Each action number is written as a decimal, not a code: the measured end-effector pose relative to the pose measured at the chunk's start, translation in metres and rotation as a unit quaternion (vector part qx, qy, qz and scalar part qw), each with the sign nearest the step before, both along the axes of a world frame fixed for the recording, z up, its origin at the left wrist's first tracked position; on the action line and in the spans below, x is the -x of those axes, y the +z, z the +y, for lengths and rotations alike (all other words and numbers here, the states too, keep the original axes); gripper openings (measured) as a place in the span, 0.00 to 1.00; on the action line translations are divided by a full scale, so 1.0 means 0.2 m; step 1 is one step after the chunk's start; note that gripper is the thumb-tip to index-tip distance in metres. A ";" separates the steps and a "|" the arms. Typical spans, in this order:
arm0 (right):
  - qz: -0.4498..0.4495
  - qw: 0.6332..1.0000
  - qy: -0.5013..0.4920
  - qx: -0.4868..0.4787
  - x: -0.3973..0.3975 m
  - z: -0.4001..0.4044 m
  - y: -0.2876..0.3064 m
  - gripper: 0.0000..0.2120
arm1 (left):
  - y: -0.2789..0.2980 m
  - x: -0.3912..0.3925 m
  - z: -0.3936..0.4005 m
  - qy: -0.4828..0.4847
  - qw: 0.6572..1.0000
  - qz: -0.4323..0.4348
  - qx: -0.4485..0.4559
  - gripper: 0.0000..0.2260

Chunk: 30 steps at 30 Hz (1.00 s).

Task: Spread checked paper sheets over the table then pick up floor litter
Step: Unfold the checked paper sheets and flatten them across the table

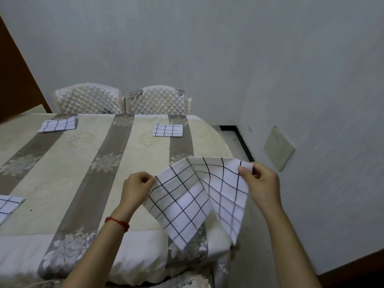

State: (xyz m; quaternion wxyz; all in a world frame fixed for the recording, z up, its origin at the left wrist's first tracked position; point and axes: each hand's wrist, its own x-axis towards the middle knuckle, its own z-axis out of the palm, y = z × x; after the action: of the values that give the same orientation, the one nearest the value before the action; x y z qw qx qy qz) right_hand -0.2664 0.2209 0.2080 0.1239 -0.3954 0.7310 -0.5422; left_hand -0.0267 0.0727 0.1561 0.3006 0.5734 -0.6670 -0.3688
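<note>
A white checked sheet [187, 196] with dark grid lines hangs half-unfolded above the table's near right corner. My left hand [136, 187] pinches its left corner, and my right hand [261, 183] pinches its upper right corner. Two flaps of the sheet droop down between my hands. Three folded checked sheets lie flat on the table [68, 179]: one at the far left [59, 123], one at the far right [168, 130], one at the near left edge [8, 204].
The table wears a cream and grey floral striped cloth. Two quilted chair backs [124, 100] stand at its far side against the wall. A beige panel [278, 148] sits low on the right wall. Bare floor [234, 138] shows right of the table.
</note>
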 end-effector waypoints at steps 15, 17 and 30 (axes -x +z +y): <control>0.092 0.981 0.166 -0.047 -0.06 0.01 0.09 0.03 | 0.31 0.43 0.24 -0.304 0.937 0.136 0.101 0.05; 0.058 0.985 0.146 -0.070 -0.02 0.05 0.05 0.05 | 0.33 0.41 0.21 -0.276 0.941 0.170 0.099 0.05; -0.140 0.987 0.077 0.011 0.04 0.15 -0.05 0.04 | 0.28 0.23 0.04 -0.039 0.954 0.284 0.085 0.06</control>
State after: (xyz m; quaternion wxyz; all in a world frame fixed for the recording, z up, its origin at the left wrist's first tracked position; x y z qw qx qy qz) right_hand -0.2735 0.2509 0.1974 0.2621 -0.3725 0.6677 -0.5888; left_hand -0.0728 0.0799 0.2124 0.5101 0.3910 -0.6050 -0.4699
